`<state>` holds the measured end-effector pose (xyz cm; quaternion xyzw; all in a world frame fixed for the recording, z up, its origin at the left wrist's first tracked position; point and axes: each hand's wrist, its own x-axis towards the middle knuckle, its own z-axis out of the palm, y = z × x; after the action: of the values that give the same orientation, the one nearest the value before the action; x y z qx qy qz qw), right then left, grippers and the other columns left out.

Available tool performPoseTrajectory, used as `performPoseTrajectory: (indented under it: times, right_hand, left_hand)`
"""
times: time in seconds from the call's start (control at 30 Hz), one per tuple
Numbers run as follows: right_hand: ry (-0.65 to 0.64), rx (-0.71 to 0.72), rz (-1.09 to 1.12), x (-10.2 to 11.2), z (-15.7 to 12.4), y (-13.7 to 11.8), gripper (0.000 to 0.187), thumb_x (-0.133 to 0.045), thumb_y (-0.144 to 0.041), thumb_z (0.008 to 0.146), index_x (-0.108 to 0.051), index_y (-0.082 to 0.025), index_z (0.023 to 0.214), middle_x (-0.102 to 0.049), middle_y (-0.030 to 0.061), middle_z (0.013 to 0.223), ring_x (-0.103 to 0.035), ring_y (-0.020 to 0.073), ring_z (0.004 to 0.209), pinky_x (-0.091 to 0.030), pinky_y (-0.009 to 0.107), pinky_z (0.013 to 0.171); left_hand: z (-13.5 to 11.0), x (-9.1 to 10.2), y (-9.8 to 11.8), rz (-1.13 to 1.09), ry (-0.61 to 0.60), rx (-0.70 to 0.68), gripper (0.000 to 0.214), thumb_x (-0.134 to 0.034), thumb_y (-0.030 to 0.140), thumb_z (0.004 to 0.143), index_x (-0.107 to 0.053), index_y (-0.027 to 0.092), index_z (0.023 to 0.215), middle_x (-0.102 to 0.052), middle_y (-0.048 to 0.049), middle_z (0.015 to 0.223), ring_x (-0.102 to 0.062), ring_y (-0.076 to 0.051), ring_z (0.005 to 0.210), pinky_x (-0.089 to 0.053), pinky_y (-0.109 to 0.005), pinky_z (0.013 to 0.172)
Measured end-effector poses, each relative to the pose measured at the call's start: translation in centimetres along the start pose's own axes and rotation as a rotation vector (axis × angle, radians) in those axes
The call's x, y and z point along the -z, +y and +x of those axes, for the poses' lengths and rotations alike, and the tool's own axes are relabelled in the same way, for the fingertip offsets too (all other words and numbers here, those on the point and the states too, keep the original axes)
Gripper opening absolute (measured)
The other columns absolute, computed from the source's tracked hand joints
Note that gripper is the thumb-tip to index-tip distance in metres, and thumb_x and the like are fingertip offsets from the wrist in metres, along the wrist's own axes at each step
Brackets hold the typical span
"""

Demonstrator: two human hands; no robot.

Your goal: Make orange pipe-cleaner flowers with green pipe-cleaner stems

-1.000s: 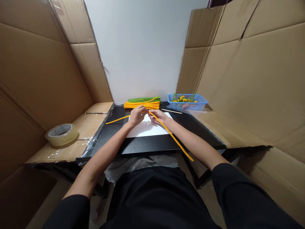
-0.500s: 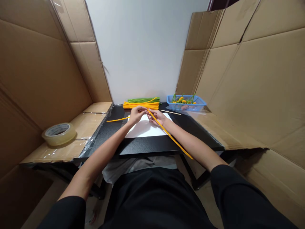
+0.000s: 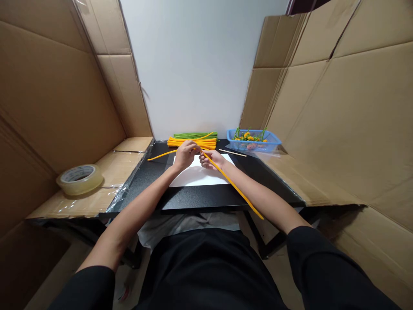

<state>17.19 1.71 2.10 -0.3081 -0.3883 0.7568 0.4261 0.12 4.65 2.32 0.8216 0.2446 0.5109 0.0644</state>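
Note:
My left hand (image 3: pixel 184 155) and my right hand (image 3: pixel 211 158) meet over a white sheet (image 3: pixel 200 176) on the black table (image 3: pixel 193 196). Both are closed on orange pipe cleaners (image 3: pixel 235 188). One long strand runs from my right hand back along my forearm. Another end (image 3: pixel 160 155) sticks out leftward from my left hand. Just behind the hands lie a bundle of orange pipe cleaners (image 3: pixel 192 142) and a bundle of green ones (image 3: pixel 195 135).
A blue basket (image 3: pixel 254 141) with green and orange pieces stands at the back right. A thin wooden stick (image 3: pixel 232 152) lies before it. A roll of clear tape (image 3: pixel 79 179) sits on the cardboard ledge at left. Cardboard walls enclose both sides.
The strand's left end has risen from the table and swung farther back. My hands stay together, shifted slightly; the camera view has moved a little.

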Motion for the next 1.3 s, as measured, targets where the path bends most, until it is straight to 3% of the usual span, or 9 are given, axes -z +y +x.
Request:
performPoseTrajectory:
  times: [0.07, 0.23, 0.37, 0.53, 0.77, 0.97, 1.1, 1.17, 1.3]
  right_hand:
    - [0.073, 0.044, -0.102, 0.0, 0.3, 0.2, 0.016, -0.053, -0.021, 0.094, -0.055, -0.017, 0.079, -0.046, -0.0039, 0.060, -0.033, 0.0057, 0.044, -0.029, 0.016, 0.041]
    - [0.361, 0.454, -0.572, 0.4, 1.2, 0.8, 0.013, -0.067, -0.024, 0.083, -0.059, -0.018, 0.074, -0.057, -0.0029, 0.059, -0.040, 0.0060, 0.042, -0.029, 0.020, 0.041]
    - [0.381, 0.586, -0.904, 0.9, 1.2, 0.5, 0.005, -0.073, -0.021, 0.073, -0.069, -0.018, 0.072, -0.064, -0.0011, 0.062, -0.048, 0.0085, 0.045, -0.036, 0.023, 0.047]
    - [0.457, 0.697, -1.095, 0.9, 0.7, 0.2, 0.006, -0.071, -0.017, 0.073, -0.075, -0.020, 0.069, -0.070, 0.0020, 0.066, -0.058, 0.0145, 0.061, -0.043, 0.027, 0.061]
    - [0.484, 0.648, -1.165, 0.1, 0.8, 0.2, 0.010, -0.067, -0.014, 0.075, -0.072, -0.017, 0.068, -0.069, 0.0018, 0.066, -0.058, 0.0132, 0.063, -0.040, 0.026, 0.063]
    - [0.308, 0.211, -0.807, 0.0, -0.1, -1.0, 0.015, -0.061, -0.008, 0.076, -0.059, -0.014, 0.062, -0.052, -0.0014, 0.057, -0.037, 0.0056, 0.047, -0.025, 0.019, 0.045]
    - [0.145, 0.065, -0.701, 0.4, -0.6, -1.7, 0.013, -0.063, -0.015, 0.079, -0.056, -0.015, 0.068, -0.048, -0.0025, 0.058, -0.029, 0.0049, 0.045, -0.026, 0.019, 0.044]
    - [0.156, 0.122, -0.746, 0.4, -0.5, -1.5, 0.012, -0.063, -0.019, 0.081, -0.058, -0.015, 0.070, -0.052, -0.0013, 0.061, -0.032, 0.0058, 0.046, -0.028, 0.020, 0.046]
    - [0.309, 0.552, -1.279, 0.4, 0.0, -0.5, 0.004, -0.070, -0.018, 0.077, -0.070, -0.014, 0.077, -0.068, 0.0046, 0.075, -0.055, 0.0131, 0.066, -0.038, 0.025, 0.064]
  left_hand:
    - [-0.1, 0.1, -0.2, 0.065, -0.055, -0.030, 0.019, -0.055, 0.012, 0.087, -0.070, 0.021, 0.080, -0.068, -0.0059, 0.086, -0.060, -0.020, 0.085, -0.046, -0.032, 0.079]
    - [-0.1, 0.1, -1.1, 0.109, -0.168, 0.059, 0.013, -0.058, 0.012, 0.084, -0.069, 0.018, 0.082, -0.068, -0.0065, 0.086, -0.060, -0.019, 0.077, -0.043, -0.029, 0.069]
    - [0.0, 0.1, -1.5, 0.087, -0.185, 0.110, 0.013, -0.059, 0.012, 0.081, -0.071, 0.018, 0.081, -0.070, -0.0064, 0.085, -0.062, -0.020, 0.078, -0.044, -0.030, 0.071]
    - [0.0, 0.1, -1.6, 0.054, -0.219, 0.103, 0.009, -0.065, 0.017, 0.081, -0.073, 0.017, 0.082, -0.072, -0.0074, 0.085, -0.064, -0.020, 0.078, -0.046, -0.029, 0.071]
    - [-0.1, 0.2, -1.4, 0.154, -0.187, 0.073, 0.015, -0.063, 0.009, 0.082, -0.075, 0.018, 0.083, -0.071, -0.0046, 0.086, -0.062, -0.017, 0.077, -0.043, -0.027, 0.070]
    - [0.2, 0.3, -1.2, 0.162, -0.186, -0.089, 0.018, -0.063, 0.010, 0.086, -0.075, 0.019, 0.076, -0.070, -0.0034, 0.079, -0.060, -0.016, 0.076, -0.044, -0.028, 0.076]
    - [0.3, 0.3, -1.1, 0.186, -0.178, -0.186, 0.021, -0.059, 0.013, 0.090, -0.075, 0.020, 0.078, -0.071, -0.0038, 0.079, -0.060, -0.017, 0.078, -0.044, -0.031, 0.083]
    - [0.2, 0.4, -1.3, 0.223, -0.198, -0.149, 0.019, -0.059, 0.012, 0.089, -0.076, 0.019, 0.082, -0.071, -0.0047, 0.081, -0.061, -0.018, 0.079, -0.044, -0.031, 0.081]
    - [0.0, 0.7, -1.9, 0.224, -0.290, -0.013, 0.016, -0.062, 0.012, 0.084, -0.076, 0.017, 0.088, -0.073, -0.0056, 0.087, -0.063, -0.018, 0.079, -0.044, -0.028, 0.073]
